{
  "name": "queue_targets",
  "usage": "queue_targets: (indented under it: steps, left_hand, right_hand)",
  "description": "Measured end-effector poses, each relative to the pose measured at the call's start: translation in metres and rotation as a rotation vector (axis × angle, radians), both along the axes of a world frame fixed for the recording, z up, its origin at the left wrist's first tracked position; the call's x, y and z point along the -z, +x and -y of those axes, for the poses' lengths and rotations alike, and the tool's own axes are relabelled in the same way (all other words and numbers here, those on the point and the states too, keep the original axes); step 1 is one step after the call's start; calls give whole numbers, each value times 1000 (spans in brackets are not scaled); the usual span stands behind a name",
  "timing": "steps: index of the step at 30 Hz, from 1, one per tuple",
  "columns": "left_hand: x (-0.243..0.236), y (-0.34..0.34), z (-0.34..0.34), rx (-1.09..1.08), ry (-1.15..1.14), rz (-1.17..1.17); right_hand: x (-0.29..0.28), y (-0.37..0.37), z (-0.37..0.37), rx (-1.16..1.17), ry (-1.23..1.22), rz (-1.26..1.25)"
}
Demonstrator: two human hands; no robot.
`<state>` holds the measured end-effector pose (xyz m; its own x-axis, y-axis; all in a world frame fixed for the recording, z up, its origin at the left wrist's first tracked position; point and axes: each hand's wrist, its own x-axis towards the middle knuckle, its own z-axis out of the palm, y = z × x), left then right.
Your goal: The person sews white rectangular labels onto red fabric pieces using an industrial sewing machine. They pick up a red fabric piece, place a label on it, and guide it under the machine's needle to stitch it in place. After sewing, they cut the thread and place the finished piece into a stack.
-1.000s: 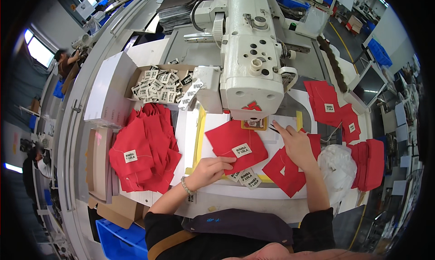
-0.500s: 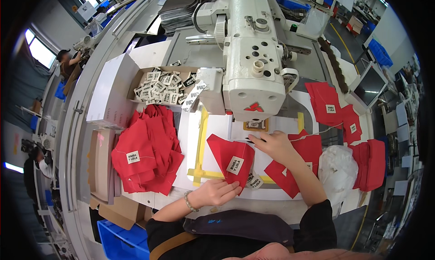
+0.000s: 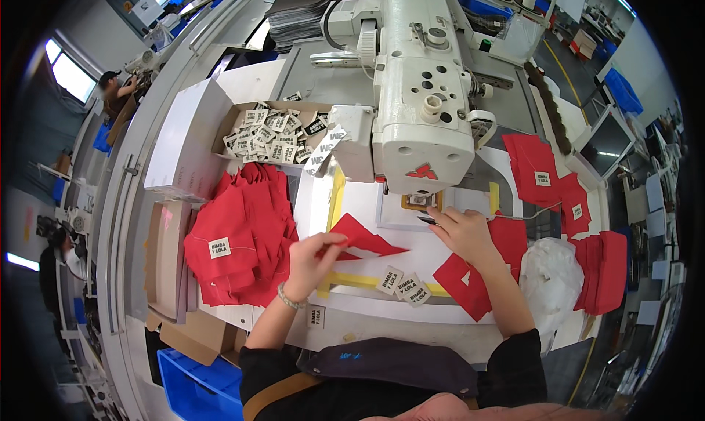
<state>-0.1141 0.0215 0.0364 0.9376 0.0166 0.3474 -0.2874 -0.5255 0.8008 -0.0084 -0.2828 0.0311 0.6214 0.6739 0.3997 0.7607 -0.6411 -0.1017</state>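
My left hand [image 3: 312,259] pinches the edge of a red fabric piece [image 3: 361,237], which is folded and tilted above the white work surface. In my right hand [image 3: 464,234] is a small dark pointed tool [image 3: 426,219], just in front of the sewing machine head [image 3: 420,153]; its full shape is hidden by the fingers. Several loose cream labels [image 3: 405,285] lie on the white surface between my forearms. To the left is a heap of red fabric pieces [image 3: 239,230], the top one bearing a label. More red pieces [image 3: 466,285] lie partly under my right forearm.
An open box of loose labels [image 3: 272,136] stands behind the red heap, beside a tall white box [image 3: 189,135]. Right of my forearm sit a crumpled clear plastic bag [image 3: 551,278] and stacked red fabric [image 3: 602,270]. A blue bin [image 3: 200,388] is at lower left.
My left hand has risen and moved left with the red fabric piece, which now shows no label. The loose labels beneath it are uncovered. My right hand stays near the machine.
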Motion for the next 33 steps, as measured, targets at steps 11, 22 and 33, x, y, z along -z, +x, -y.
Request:
queue_targets:
  steps: [11, 22, 33]
  left_hand:
    - [0, 44, -32, -55, -474, -133]
    - [-34, -21, -55, 269, -41, -115]
    - [-6, -52, -72, 78, 402, -163]
  right_hand:
    - [0, -5, 38, 246, 14, -96]
    - [-7, -18, 101, 487, 37, -92]
    - [-13, -16, 76, 365, -14, -5]
